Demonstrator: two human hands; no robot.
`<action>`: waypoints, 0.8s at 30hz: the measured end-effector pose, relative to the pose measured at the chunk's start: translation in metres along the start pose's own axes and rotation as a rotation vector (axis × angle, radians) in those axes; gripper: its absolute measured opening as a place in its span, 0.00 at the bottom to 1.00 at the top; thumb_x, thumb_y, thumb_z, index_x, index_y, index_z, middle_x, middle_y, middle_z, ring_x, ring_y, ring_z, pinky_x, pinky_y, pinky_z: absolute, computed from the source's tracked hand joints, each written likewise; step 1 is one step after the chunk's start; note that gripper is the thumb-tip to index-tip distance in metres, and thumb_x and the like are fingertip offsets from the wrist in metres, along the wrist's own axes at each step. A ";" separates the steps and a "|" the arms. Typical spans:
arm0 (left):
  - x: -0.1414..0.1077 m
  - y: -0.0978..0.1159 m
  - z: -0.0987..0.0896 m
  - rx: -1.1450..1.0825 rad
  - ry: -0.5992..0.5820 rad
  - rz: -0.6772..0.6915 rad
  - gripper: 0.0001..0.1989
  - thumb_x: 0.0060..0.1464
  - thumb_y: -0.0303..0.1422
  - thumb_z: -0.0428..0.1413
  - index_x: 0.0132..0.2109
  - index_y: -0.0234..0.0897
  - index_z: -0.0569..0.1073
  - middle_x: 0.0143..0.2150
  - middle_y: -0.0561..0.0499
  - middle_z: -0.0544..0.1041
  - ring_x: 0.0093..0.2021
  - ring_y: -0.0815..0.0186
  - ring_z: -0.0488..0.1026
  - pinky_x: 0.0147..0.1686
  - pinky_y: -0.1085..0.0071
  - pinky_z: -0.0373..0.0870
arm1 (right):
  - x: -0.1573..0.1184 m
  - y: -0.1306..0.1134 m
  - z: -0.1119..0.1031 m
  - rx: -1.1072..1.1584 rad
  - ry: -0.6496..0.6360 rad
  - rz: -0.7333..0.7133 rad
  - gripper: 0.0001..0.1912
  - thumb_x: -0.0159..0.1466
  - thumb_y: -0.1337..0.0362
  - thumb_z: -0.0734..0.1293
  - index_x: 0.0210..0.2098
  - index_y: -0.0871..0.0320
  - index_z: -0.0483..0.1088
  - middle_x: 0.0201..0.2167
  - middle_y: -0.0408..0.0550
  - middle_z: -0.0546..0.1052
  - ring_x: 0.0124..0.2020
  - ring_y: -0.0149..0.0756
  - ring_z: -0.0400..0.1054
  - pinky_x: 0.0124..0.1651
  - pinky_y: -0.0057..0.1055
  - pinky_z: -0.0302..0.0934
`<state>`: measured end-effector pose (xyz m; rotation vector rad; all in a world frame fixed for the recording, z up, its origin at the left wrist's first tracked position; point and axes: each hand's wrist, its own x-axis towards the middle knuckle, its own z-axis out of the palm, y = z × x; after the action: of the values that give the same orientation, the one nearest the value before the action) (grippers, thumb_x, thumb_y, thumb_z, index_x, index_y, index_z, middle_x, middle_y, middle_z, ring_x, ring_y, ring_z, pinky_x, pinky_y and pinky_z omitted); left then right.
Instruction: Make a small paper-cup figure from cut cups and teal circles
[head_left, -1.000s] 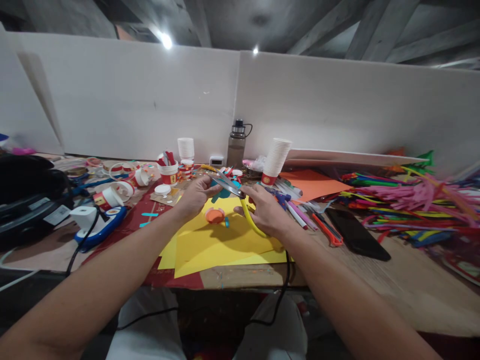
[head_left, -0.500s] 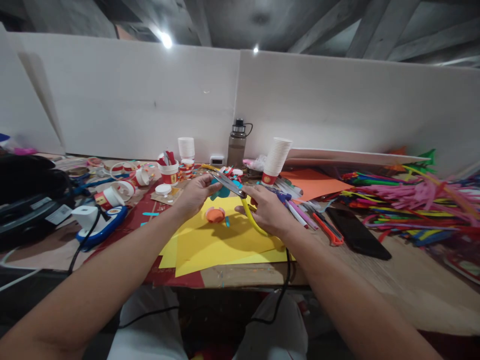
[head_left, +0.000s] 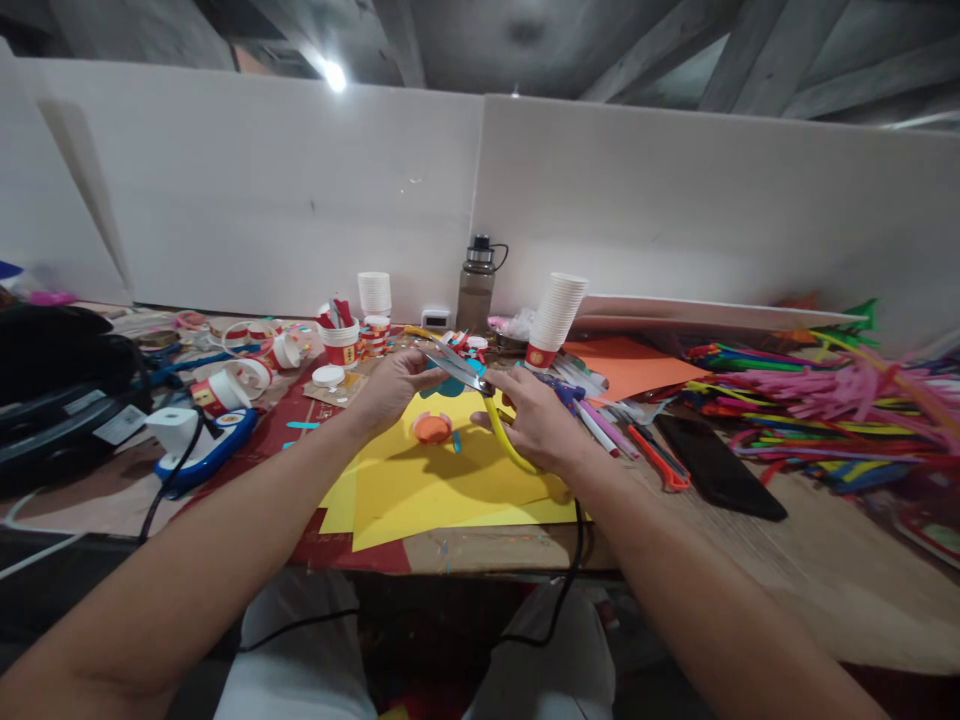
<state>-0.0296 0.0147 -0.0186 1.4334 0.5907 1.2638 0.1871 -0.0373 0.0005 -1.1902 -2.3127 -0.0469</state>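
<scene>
My right hand [head_left: 534, 412] is wrapped round the yellow handles of a pair of scissors [head_left: 469, 374], whose metal blades point left, somewhat apart. My left hand [head_left: 391, 388] is closed in a pinch at the blades, on a teal piece of paper [head_left: 450, 389] partly hidden behind thumb and blades. Below the hands, yellow paper sheets [head_left: 420, 505] lie on the table. On them rest a round orange piece [head_left: 433, 430] with pinkish bits at its rim and a small blue strip [head_left: 457, 441].
Behind stand a water bottle [head_left: 475, 290], a tall stack of paper cups [head_left: 557, 315] and a cup of red items [head_left: 339, 340]. At right lie markers [head_left: 600, 430], an orange cutter [head_left: 660, 462], a phone [head_left: 716, 468] and pipe cleaners [head_left: 817, 390]. A blue-white power strip [head_left: 210, 455] sits left.
The scissors and both hands stay almost in place. Less of the teal paper shows above the blades now. The whole view has shifted very slightly.
</scene>
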 end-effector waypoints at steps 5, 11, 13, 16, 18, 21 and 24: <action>-0.001 0.007 0.001 0.017 0.001 -0.013 0.12 0.44 0.36 0.67 0.36 0.35 0.81 0.29 0.49 0.78 0.28 0.69 0.71 0.31 0.72 0.65 | 0.000 -0.001 -0.003 -0.022 -0.019 0.004 0.27 0.63 0.45 0.64 0.53 0.58 0.68 0.35 0.50 0.68 0.32 0.37 0.63 0.38 0.32 0.58; -0.002 0.010 -0.001 0.041 -0.033 -0.026 0.12 0.45 0.36 0.67 0.37 0.35 0.81 0.29 0.50 0.78 0.27 0.71 0.69 0.30 0.73 0.63 | 0.000 0.002 -0.002 -0.054 -0.003 -0.002 0.29 0.63 0.45 0.64 0.54 0.59 0.68 0.36 0.52 0.69 0.33 0.38 0.63 0.38 0.33 0.58; -0.002 0.005 -0.002 0.013 -0.023 -0.023 0.13 0.45 0.37 0.67 0.38 0.35 0.80 0.32 0.49 0.79 0.29 0.70 0.70 0.32 0.74 0.64 | 0.000 0.002 -0.002 -0.050 0.005 -0.004 0.28 0.63 0.46 0.64 0.54 0.59 0.68 0.36 0.52 0.69 0.32 0.38 0.63 0.38 0.33 0.58; -0.001 -0.002 -0.003 -0.042 0.009 -0.030 0.14 0.44 0.37 0.67 0.38 0.34 0.80 0.33 0.48 0.79 0.31 0.70 0.71 0.35 0.73 0.65 | 0.000 0.002 -0.001 -0.053 0.019 -0.004 0.27 0.63 0.46 0.64 0.53 0.59 0.69 0.35 0.51 0.68 0.32 0.37 0.62 0.37 0.32 0.57; -0.001 -0.004 -0.004 -0.057 0.038 -0.036 0.14 0.44 0.37 0.68 0.37 0.33 0.80 0.33 0.48 0.79 0.32 0.69 0.72 0.37 0.72 0.66 | 0.000 0.001 -0.001 -0.057 0.021 0.001 0.26 0.63 0.47 0.65 0.53 0.59 0.69 0.35 0.51 0.68 0.32 0.37 0.63 0.36 0.31 0.57; 0.000 -0.003 -0.004 -0.014 0.030 -0.046 0.13 0.43 0.35 0.68 0.37 0.33 0.81 0.32 0.48 0.79 0.32 0.67 0.72 0.38 0.70 0.67 | 0.000 0.001 -0.001 -0.058 0.014 0.005 0.26 0.62 0.47 0.66 0.53 0.58 0.68 0.38 0.51 0.68 0.34 0.37 0.64 0.38 0.32 0.58; -0.001 -0.001 -0.004 0.044 0.006 -0.045 0.12 0.44 0.35 0.67 0.35 0.33 0.81 0.31 0.48 0.79 0.31 0.68 0.72 0.38 0.69 0.67 | -0.001 0.000 -0.002 -0.052 0.003 0.011 0.25 0.63 0.48 0.65 0.53 0.57 0.67 0.41 0.52 0.68 0.37 0.39 0.65 0.39 0.33 0.60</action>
<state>-0.0334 0.0159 -0.0201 1.4455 0.6550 1.2266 0.1884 -0.0381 0.0015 -1.2274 -2.3149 -0.1049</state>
